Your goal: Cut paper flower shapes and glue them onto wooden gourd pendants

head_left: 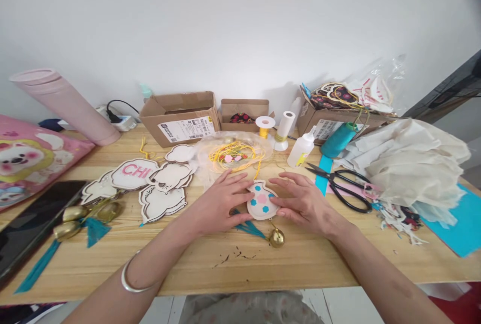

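Note:
A white, gourd-shaped pendant (pixel 261 206) with blue and pink hexagon patches lies on the table in front of me. A yellow cord (pixel 257 169) runs up from its top. Below it hang a round gold bell (pixel 277 237) and a teal tassel (pixel 252 229). My left hand (pixel 224 200) rests at the pendant's left side, fingers spread, a fingertip touching its edge. From the other side my right hand (pixel 302 202) touches the right edge, its fingers also apart. Both palms face down, hiding parts of the rim.
White cloud-shaped plaques (pixel 162 202) and gold bells (pixel 67 230) lie left. Behind are a bag of yellow cords (pixel 225 156), a glue bottle (pixel 301 148) and cardboard boxes (pixel 178 118). Black scissors (pixel 340 188), a teal thread cone (pixel 338 139) and crumpled pale fabric (pixel 417 163) sit right.

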Demonstrator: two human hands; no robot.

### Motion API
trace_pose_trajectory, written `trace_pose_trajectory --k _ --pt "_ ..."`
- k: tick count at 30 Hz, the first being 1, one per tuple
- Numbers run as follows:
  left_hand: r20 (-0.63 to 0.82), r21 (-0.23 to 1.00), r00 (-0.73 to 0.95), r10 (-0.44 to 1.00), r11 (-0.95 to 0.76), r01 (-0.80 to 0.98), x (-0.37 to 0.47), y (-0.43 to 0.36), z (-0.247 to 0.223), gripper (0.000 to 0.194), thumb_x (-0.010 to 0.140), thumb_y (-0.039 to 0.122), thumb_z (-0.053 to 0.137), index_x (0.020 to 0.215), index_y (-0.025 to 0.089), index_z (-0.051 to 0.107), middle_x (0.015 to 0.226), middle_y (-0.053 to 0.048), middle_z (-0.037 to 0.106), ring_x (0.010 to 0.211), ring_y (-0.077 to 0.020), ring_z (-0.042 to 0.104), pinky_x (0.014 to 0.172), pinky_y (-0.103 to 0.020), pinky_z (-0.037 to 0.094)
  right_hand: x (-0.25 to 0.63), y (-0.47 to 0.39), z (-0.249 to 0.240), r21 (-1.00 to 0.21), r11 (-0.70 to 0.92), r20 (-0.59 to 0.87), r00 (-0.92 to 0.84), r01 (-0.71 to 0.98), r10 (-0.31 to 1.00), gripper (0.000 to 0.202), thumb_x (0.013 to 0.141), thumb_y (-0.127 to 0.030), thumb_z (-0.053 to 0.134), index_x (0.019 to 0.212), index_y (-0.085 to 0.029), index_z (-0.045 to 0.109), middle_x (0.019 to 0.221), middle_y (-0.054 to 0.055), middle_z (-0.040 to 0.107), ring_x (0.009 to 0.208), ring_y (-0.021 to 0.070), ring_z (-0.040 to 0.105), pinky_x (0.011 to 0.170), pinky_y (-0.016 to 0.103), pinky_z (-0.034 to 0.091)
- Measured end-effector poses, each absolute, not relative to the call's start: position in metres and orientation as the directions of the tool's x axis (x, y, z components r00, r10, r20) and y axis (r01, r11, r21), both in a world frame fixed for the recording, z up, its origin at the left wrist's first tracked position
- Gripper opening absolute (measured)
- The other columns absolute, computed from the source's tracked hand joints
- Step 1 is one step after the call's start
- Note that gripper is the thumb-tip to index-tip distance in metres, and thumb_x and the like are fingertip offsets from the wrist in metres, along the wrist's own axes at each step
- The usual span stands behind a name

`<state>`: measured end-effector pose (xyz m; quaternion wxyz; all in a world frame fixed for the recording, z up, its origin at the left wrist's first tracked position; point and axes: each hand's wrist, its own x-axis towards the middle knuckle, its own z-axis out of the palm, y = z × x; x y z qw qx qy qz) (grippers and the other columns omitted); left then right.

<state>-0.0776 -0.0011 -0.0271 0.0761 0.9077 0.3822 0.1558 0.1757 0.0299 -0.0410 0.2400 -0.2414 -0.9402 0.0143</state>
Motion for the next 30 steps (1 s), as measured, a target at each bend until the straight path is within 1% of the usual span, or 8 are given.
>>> trace_pose_trajectory --k 4,9,15,20,24,27,30 --pt "0.218 0.254 0.665 0.715 -0.699 0.668 -0.0774 -0.0013 -0.0266 0.034 0.083 0.041 0.054 0.112 0.025 0.061 0.129 -0.007 0.054 0.123 -0.0264 0.044 0.107 -0.051 0.022 0.1741 0.0287 -0.0423 -0.146 0.891 0.471 -0.762 0.43 0.445 0.037 0.088 -0.044 0.042 0.1 -0.023 0.07 0.12 0.011 0.059 0.114 0.029 0.045 0.086 0.047 0.046" --pt "0.217 0.262 0.659 0.72 -0.693 0.671 -0.0775 -0.0016 -0.0265 0.034 0.082 0.041 0.054 0.112 0.024 0.061 0.128 -0.008 0.055 0.123 -0.0275 0.044 0.106 -0.052 0.023 0.1739 0.0283 -0.0409 -0.181 0.878 0.427 -0.769 0.443 0.476 0.039 0.089 -0.044 0.04 0.105 -0.022 0.068 0.123 0.011 0.057 0.117 0.0281 0.044 0.09 0.047 0.045" --pt "0.227 0.26 0.66 0.716 -0.698 0.668 -0.0776 -0.0017 -0.0262 0.034 0.082 0.041 0.054 0.111 0.025 0.062 0.128 -0.008 0.055 0.123 -0.0265 0.044 0.107 -0.05 0.022 0.1733 0.0282 -0.0422 -0.171 0.873 0.408 -0.774 0.456 0.484 0.037 0.088 -0.044 0.043 0.105 -0.023 0.068 0.124 0.011 0.056 0.118 0.0291 0.044 0.09 0.048 0.044" --pt "0.237 0.256 0.66 0.713 -0.701 0.665 -0.0778 -0.0008 -0.0282 0.034 0.082 0.041 0.055 0.11 0.025 0.062 0.128 -0.008 0.055 0.123 -0.0264 0.045 0.107 -0.05 0.022 0.1724 0.027 -0.0425 -0.17 0.866 0.39 -0.775 0.47 0.497 0.037 0.088 -0.045 0.042 0.105 -0.024 0.068 0.123 0.011 0.057 0.118 0.0287 0.043 0.089 0.048 0.044" --pt "0.232 0.256 0.66 0.714 -0.7 0.667 -0.0781 -0.0003 -0.029 0.034 0.082 0.042 0.055 0.111 0.025 0.062 0.128 -0.008 0.055 0.123 -0.0266 0.045 0.107 -0.05 0.021 0.1724 0.0266 -0.0436 -0.176 0.868 0.4 -0.772 0.464 0.494 0.037 0.087 -0.046 0.043 0.105 -0.025 0.067 0.123 0.01 0.057 0.117 0.0288 0.044 0.089 0.049 0.044" --pt "0.222 0.261 0.663 0.715 -0.699 0.666 -0.0784 -0.0001 -0.0288 0.035 0.082 0.042 0.054 0.112 0.025 0.061 0.128 -0.008 0.055 0.123 -0.0267 0.044 0.107 -0.051 0.021 0.1733 0.0273 -0.0435 -0.185 0.87 0.413 -0.767 0.457 0.491 0.038 0.088 -0.044 0.041 0.107 -0.024 0.067 0.124 0.011 0.056 0.118 0.0283 0.044 0.091 0.048 0.043" --pt "0.232 0.272 0.66 0.714 -0.699 0.661 -0.0786 -0.0003 -0.0289 0.034 0.082 0.041 0.055 0.111 0.026 0.061 0.129 -0.007 0.055 0.123 -0.0263 0.044 0.107 -0.05 0.021 0.1738 0.0282 -0.0433 -0.169 0.865 0.403 -0.768 0.472 0.498 0.04 0.089 -0.045 0.04 0.108 -0.023 0.066 0.125 0.012 0.055 0.118 0.0284 0.044 0.09 0.047 0.044"
